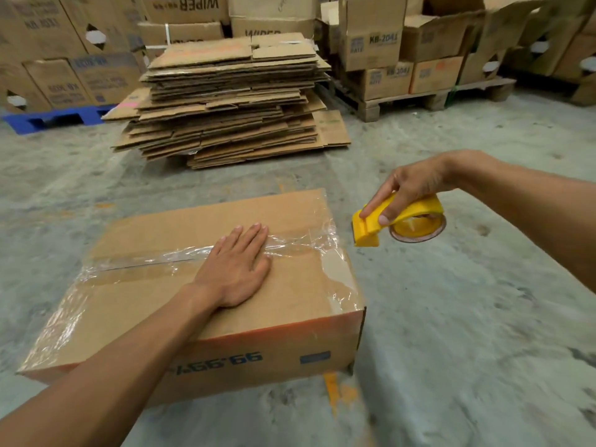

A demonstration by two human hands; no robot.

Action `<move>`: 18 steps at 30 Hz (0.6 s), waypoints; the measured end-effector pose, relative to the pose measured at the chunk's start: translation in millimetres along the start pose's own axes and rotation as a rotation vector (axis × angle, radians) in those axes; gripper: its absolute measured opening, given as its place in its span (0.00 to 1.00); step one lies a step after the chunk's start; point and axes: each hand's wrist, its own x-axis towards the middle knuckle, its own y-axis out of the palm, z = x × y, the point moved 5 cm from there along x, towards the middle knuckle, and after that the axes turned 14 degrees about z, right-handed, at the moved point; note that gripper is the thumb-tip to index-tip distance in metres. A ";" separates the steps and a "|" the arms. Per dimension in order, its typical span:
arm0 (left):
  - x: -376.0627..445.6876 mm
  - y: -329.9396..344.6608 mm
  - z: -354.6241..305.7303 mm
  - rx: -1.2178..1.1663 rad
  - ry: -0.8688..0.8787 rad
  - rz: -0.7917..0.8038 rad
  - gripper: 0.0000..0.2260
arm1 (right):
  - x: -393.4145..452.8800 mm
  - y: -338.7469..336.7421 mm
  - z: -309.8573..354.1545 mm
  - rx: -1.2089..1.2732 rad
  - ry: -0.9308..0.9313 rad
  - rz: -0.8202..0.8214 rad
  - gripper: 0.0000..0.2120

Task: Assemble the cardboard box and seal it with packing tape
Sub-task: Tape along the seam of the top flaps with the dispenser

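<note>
Closed brown cardboard box (pixel 206 295) seen at lower centre of frame, resting on grey concrete floor (pixel 451 317). Clear packing tape (pixel 154 262) laid along centre seam and over both ends, wrinkled at right edge. Left hand (pixel 237 272) pressed flat on seam, fingers straight, nothing grasped. Right hand (pixel 409 188), at centre right, closed around yellow plastic tape dispenser (pixel 387 222), held in air just right of box, clear of it. Stack of flattened cardboard sheets (pixel 232 101) piled at upper centre.
</note>
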 end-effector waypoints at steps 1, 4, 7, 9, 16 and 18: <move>0.4 -1.6 -1.0 0.010 -0.013 0.010 0.27 | 5.0 0.9 0.1 -0.014 0.009 0.001 0.20; -0.4 -9.0 -4.9 0.031 -0.050 0.043 0.29 | 17.0 5.7 4.3 -0.045 0.015 0.008 0.19; -0.3 -10.9 -10.3 0.041 -0.088 0.075 0.32 | 19.1 9.0 16.9 -0.070 -0.013 0.029 0.19; -0.6 -9.8 -11.5 0.052 -0.120 0.076 0.33 | 25.2 8.8 21.6 -0.167 0.069 -0.005 0.20; -9.8 -21.6 -65.9 0.103 0.229 -0.023 0.28 | 61.6 149.0 -76.9 -0.261 0.307 0.268 0.20; 1.4 -22.5 -93.1 0.163 0.372 0.012 0.26 | 61.3 157.7 -80.5 -0.195 0.293 0.215 0.19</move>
